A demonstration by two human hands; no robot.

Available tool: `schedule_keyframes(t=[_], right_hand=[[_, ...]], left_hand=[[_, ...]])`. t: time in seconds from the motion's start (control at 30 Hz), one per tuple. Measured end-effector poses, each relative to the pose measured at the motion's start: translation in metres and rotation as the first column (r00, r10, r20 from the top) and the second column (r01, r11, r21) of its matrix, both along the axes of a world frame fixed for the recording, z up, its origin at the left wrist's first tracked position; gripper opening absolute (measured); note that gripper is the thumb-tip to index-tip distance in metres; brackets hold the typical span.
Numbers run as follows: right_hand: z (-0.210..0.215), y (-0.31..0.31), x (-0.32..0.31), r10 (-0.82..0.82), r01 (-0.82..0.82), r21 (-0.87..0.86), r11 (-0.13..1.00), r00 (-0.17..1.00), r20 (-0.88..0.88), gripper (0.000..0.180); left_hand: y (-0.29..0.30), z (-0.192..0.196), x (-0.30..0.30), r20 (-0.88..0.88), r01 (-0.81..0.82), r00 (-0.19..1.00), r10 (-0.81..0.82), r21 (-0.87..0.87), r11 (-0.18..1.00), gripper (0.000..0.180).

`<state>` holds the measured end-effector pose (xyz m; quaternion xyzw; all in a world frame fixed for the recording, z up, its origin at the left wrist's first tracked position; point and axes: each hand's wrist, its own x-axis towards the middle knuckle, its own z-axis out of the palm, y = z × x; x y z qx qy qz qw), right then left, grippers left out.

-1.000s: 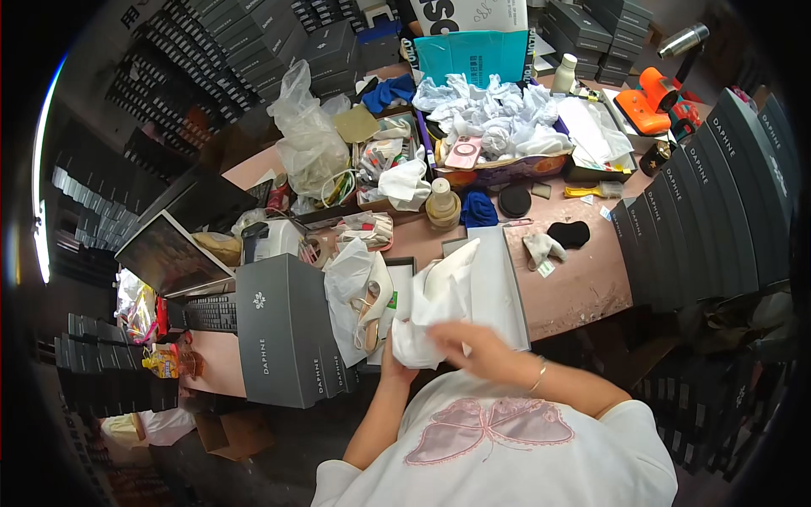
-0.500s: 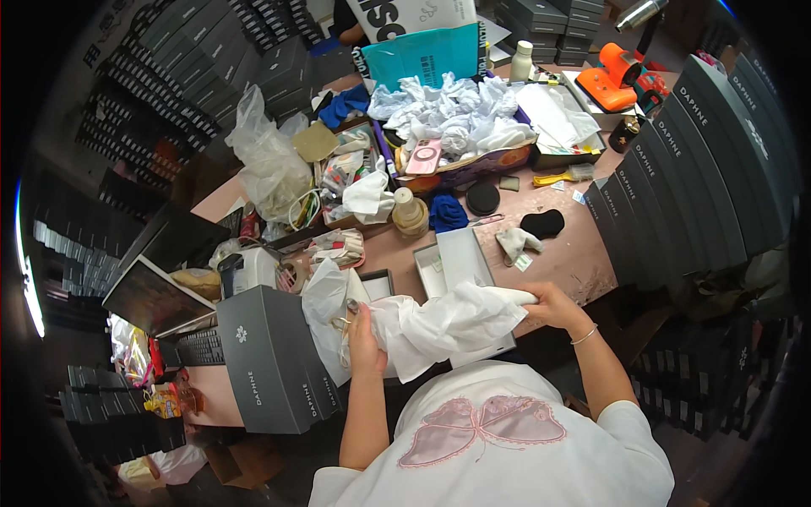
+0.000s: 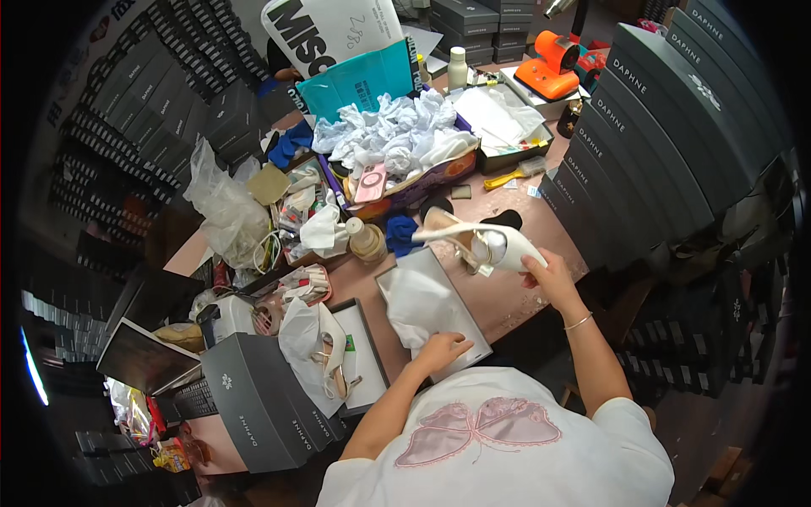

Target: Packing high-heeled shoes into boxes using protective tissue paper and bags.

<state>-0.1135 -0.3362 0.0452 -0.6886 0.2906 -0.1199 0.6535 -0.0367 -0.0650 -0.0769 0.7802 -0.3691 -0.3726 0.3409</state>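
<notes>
Right of centre, the right hand (image 3: 551, 279) grips a paper-free white shoe (image 3: 517, 252); the left hand (image 3: 440, 353), grip unclear, touches tissue (image 3: 417, 302) at centre.

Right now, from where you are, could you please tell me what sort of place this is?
It looks like a shoe storeroom or workshop. The right hand holds a white shoe, dark grey boxes are stacked at the right, and white paper lies in an open box.
</notes>
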Motion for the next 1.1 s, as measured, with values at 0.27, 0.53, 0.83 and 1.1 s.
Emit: schedule_keyframes(t=[0.27, 0.53, 0.83, 1.1], right_hand=[[0.072, 0.006, 0.027, 0.66, -0.68, -0.023, 0.733, 0.718, -0.221, 0.035], [0.026, 0.097, 0.09, 0.631, -0.269, -0.801, 0.535, 0.757, 0.168, 0.036], [-0.007, 0.182, 0.05, 0.78, -0.685, -0.579, 0.442, 0.612, -0.127, 0.04], [-0.064, 0.125, 0.079, 0.488, -0.164, -0.912, 0.377, 0.872, 0.045, 0.034]], left_hand=[[0.024, 0.145, 0.056, -0.177, -0.271, 0.957, 0.231, -0.255, 0.928, 0.054], [0.059, 0.095, -0.003, -0.984, -0.57, 0.123, 0.128, 0.036, 0.821, 0.051], [0.091, 0.096, -0.037, -0.969, -0.848, 0.141, 0.203, -0.013, 0.529, 0.066], [0.107, 0.071, -0.03, -0.994, -0.899, 0.004, 0.113, 0.045, 0.436, 0.065]])
